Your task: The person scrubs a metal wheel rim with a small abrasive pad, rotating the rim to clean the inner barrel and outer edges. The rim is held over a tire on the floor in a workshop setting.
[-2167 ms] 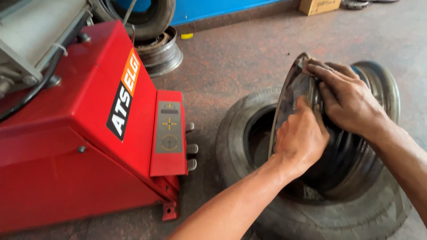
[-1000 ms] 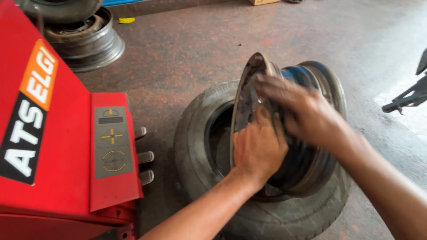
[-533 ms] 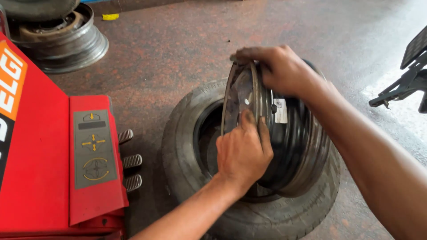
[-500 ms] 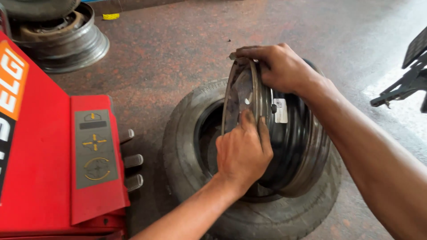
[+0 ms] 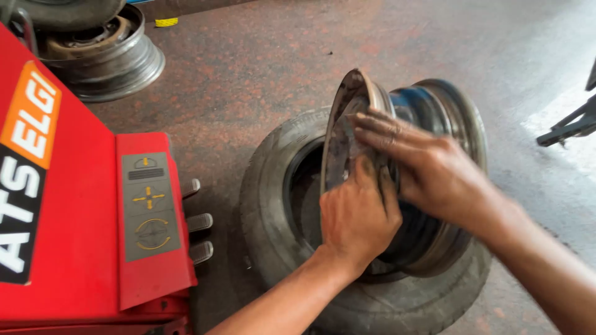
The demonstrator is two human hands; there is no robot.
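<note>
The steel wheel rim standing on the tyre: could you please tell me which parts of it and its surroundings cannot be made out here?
Head view only:
- Steel rim: face mostly covered by left hand and right hand.
- Tyre: bottom cut off by the frame edge.
- Red machine: cropped left and below.
- Black stand: mostly off the right edge.
- Second rim: top cropped.

The wheel rim (image 5: 434, 118) is bare steel, dull grey and scuffed at its lip, darker bluish in the barrel. Under it, the tyre (image 5: 273, 205) is matt black rubber, dusty. Left of the tyre, the machine (image 5: 74, 205) has glossy red painted metal.
</note>
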